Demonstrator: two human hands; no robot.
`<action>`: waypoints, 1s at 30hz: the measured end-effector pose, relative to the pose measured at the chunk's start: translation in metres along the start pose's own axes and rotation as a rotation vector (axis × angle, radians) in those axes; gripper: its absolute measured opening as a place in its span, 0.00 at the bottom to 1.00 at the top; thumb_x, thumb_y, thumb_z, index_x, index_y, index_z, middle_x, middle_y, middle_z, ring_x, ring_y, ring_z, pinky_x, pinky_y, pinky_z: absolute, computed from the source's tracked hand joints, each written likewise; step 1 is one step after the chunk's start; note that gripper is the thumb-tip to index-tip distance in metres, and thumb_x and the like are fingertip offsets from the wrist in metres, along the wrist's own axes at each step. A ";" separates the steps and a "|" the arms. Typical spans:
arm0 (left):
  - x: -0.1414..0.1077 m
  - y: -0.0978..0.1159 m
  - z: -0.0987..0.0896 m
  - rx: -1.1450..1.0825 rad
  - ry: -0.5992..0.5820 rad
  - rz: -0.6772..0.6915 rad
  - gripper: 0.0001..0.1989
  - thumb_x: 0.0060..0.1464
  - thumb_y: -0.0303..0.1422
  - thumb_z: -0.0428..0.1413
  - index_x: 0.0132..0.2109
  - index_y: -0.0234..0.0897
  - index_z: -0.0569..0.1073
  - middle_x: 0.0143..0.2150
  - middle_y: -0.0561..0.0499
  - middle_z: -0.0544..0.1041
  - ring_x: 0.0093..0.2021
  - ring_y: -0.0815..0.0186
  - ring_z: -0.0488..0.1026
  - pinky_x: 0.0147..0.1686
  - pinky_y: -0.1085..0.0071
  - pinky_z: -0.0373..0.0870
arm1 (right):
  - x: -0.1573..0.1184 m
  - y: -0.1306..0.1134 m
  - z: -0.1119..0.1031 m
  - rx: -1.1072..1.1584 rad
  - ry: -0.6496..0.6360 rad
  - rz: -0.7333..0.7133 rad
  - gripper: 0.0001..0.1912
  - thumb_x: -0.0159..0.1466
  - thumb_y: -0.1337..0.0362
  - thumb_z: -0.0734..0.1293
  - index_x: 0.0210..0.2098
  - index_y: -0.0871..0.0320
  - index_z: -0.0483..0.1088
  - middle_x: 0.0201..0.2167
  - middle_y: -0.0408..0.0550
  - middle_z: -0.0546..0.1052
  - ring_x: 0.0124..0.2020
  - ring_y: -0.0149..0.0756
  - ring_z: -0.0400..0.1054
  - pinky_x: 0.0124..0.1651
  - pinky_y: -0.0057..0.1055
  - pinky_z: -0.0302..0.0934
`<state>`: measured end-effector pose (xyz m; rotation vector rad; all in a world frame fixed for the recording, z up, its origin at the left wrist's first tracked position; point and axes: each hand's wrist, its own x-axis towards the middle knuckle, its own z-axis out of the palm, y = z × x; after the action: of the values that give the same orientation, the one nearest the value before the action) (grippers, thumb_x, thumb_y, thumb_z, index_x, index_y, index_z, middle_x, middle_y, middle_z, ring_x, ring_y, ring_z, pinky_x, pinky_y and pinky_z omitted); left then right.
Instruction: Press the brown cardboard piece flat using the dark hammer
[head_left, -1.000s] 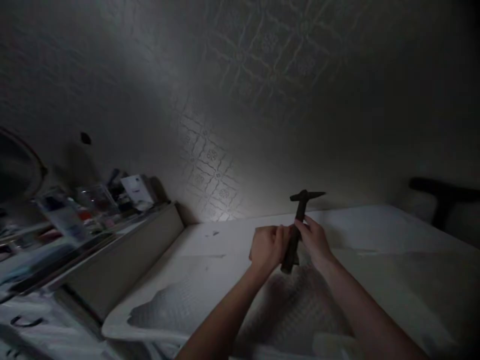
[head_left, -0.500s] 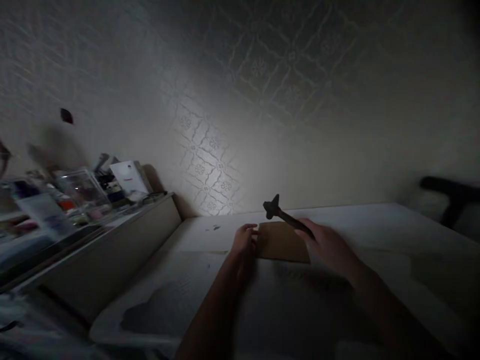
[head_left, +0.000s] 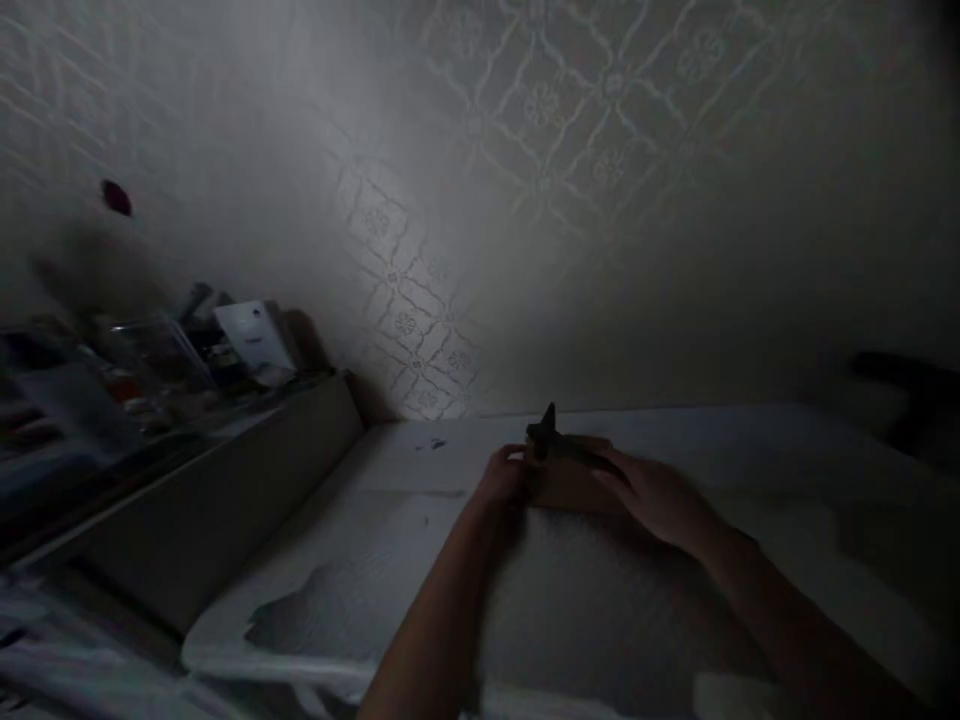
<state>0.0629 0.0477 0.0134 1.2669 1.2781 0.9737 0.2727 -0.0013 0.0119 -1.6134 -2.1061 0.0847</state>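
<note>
A white box [head_left: 251, 335] and a clear container [head_left: 161, 350] stand among clutter on the left-hand cabinet [head_left: 262, 475]. Behind, the patterned wall [head_left: 540, 180] bears a dark red spot [head_left: 116, 197].

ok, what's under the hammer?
A brown board, its left edge at the left hand. Too dim to tell whether the hammer touches it. The parts of the board behind the hammer and right hand are covered.

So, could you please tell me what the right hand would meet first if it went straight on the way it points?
Probably the cardboard, partly hidden by the hammer that the right hand holds; depth is unclear, so the hand might pass just above it.
</note>
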 end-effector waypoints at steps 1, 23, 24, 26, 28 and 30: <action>0.000 0.000 0.000 -0.004 -0.003 0.000 0.19 0.47 0.24 0.55 0.49 0.31 0.68 0.30 0.50 0.74 0.20 0.76 0.66 0.19 0.81 0.58 | 0.000 0.000 0.001 -0.011 -0.003 -0.005 0.20 0.66 0.55 0.52 0.51 0.53 0.65 0.39 0.49 0.76 0.39 0.41 0.70 0.39 0.32 0.59; 0.006 -0.005 -0.002 -0.026 -0.021 -0.002 0.18 0.45 0.20 0.54 0.46 0.31 0.69 0.26 0.52 0.74 0.20 0.74 0.67 0.20 0.80 0.58 | -0.002 -0.006 0.000 -0.064 -0.054 -0.003 0.21 0.67 0.54 0.50 0.50 0.55 0.65 0.39 0.52 0.76 0.39 0.42 0.70 0.38 0.33 0.58; 0.006 -0.005 -0.002 -0.011 -0.018 -0.005 0.18 0.45 0.20 0.53 0.46 0.31 0.69 0.25 0.52 0.74 0.19 0.74 0.67 0.20 0.80 0.58 | -0.002 -0.006 0.000 -0.071 -0.057 0.000 0.21 0.67 0.54 0.50 0.50 0.56 0.65 0.39 0.52 0.76 0.39 0.42 0.70 0.38 0.33 0.58; 0.006 -0.005 -0.002 0.027 -0.011 -0.012 0.18 0.46 0.20 0.52 0.47 0.30 0.69 0.23 0.53 0.72 0.17 0.74 0.65 0.18 0.80 0.56 | -0.002 -0.007 0.001 -0.082 -0.063 0.001 0.22 0.67 0.54 0.49 0.50 0.56 0.65 0.38 0.52 0.76 0.38 0.43 0.70 0.37 0.33 0.58; 0.005 -0.004 -0.001 0.020 -0.012 -0.010 0.19 0.46 0.20 0.52 0.48 0.30 0.68 0.23 0.53 0.72 0.17 0.75 0.65 0.18 0.80 0.56 | -0.002 -0.006 0.001 -0.078 -0.059 0.002 0.22 0.67 0.54 0.49 0.50 0.56 0.65 0.38 0.52 0.76 0.38 0.43 0.70 0.37 0.33 0.58; 0.004 -0.003 -0.001 0.005 -0.016 -0.009 0.19 0.46 0.20 0.52 0.48 0.30 0.68 0.24 0.52 0.73 0.18 0.75 0.65 0.18 0.80 0.56 | -0.002 -0.006 0.001 -0.074 -0.051 0.002 0.21 0.67 0.54 0.49 0.50 0.56 0.64 0.39 0.52 0.76 0.39 0.42 0.70 0.37 0.33 0.58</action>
<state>0.0619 0.0513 0.0103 1.2694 1.2737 0.9533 0.2671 -0.0048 0.0123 -1.6727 -2.1696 0.0488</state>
